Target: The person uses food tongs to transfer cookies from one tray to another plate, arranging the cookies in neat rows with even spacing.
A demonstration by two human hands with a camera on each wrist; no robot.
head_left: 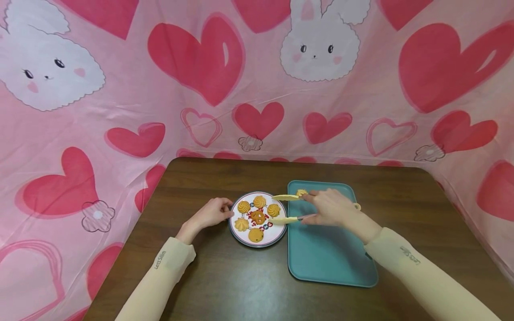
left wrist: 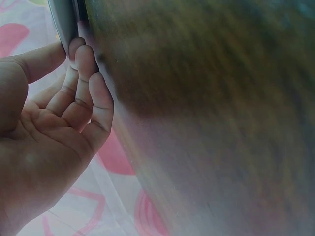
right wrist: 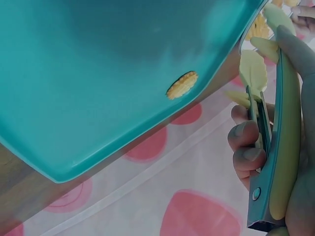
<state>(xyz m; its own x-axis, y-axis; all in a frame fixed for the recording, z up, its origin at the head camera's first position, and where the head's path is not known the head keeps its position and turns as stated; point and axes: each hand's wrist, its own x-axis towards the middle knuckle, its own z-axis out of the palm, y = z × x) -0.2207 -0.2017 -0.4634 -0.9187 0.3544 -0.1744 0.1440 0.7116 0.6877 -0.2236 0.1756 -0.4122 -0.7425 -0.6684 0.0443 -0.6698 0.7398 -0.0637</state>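
My left hand pinches the left rim of a round white plate with its thumb and fingertips; the left wrist view shows this grip edge-on. Several swirled cookies lie in a ring on the plate, with a pretzel-shaped cookie in the middle and a smooth round cookie at the front. My right hand holds yellow-tipped tongs, their arms spread, tips over the plate's right side. Nothing shows between the tips. One swirled cookie lies on the teal tray, near its far left corner.
The tray stands just right of the plate on a dark wooden table. A small yellowish loop shows at the tray's right edge, partly behind my right hand. Pink cloth with hearts and rabbits hangs behind the table.
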